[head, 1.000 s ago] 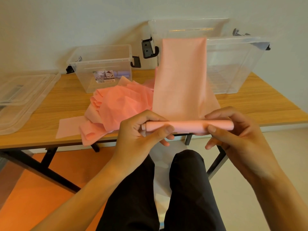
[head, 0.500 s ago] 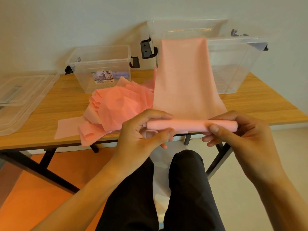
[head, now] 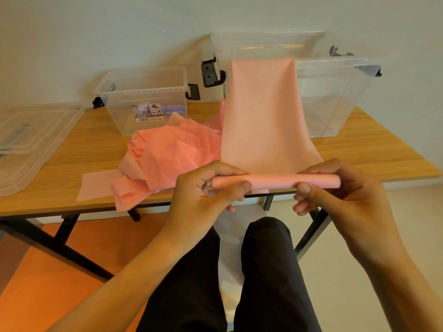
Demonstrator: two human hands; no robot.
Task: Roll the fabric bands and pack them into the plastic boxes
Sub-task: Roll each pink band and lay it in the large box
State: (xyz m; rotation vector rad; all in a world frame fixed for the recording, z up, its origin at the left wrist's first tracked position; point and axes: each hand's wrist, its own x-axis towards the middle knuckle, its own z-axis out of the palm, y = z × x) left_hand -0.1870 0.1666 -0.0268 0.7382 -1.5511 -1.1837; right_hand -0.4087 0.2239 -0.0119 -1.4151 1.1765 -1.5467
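My left hand (head: pixel 203 188) and right hand (head: pixel 335 188) pinch the part-wound band roll (head: pixel 275 182) at the table's (head: pixel 72 164) 6 o'clock edge. The tail (head: pixel 263 116) drapes over the large box (head: pixel 335 92) at 12. The pile (head: pixel 172 159) at 9 is not yet rolled.

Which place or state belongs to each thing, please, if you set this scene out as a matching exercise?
1 pink roll
2 small clear box
3 large clear box
4 clear lids

a at the left end of the wooden table
b holds lilac rolls
c held by left hand and right hand
d pink band draped over its rim

Pairs: 1-c, 2-b, 3-d, 4-a
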